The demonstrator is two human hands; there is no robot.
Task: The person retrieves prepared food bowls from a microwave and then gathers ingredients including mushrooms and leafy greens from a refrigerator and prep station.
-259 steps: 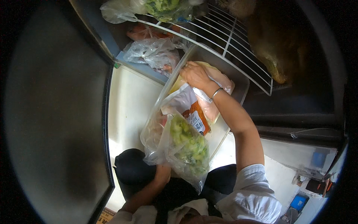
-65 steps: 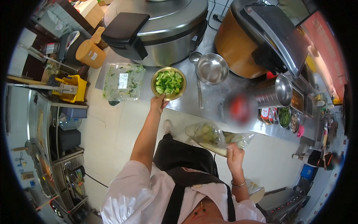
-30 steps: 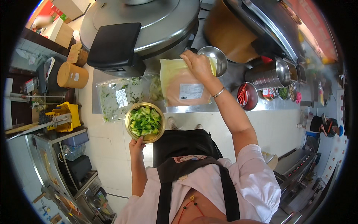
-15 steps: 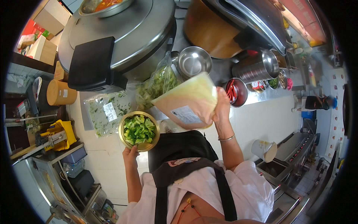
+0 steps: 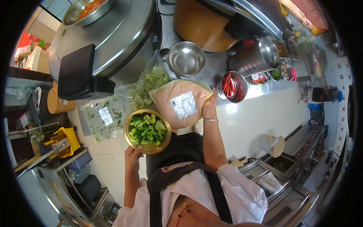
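My left hand [image 5: 134, 155] grips the near rim of a gold-coloured metal bowl [image 5: 165, 140] filled with cut broccoli [image 5: 147, 129]. At the right edge of a flat clear bag [image 5: 164, 100], my right hand [image 5: 210, 106] is closed on its corner. Pale pinkish-beige contents and a white label [image 5: 184, 104] show through that bag, which lies low over the counter's near edge. Behind it stands a clear bag of green vegetables [image 5: 153, 81]. To the left lies a flat bag of chopped greens [image 5: 104, 117], also labelled.
An empty steel bowl [image 5: 187, 59] and a bowl of red chillies [image 5: 231, 87] stand on the steel counter [image 5: 217, 67]. Behind are a large lidded steel cooker [image 5: 124, 45], an orange-brown cooker [image 5: 200, 28] and a tall steel pot [image 5: 251, 58]. A white bucket [image 5: 270, 145] is at right.
My right hand has lowered the pinkish bag from a tilted, raised position to nearly flat, with its label now facing up. The broccoli bowl has shifted slightly right in view.
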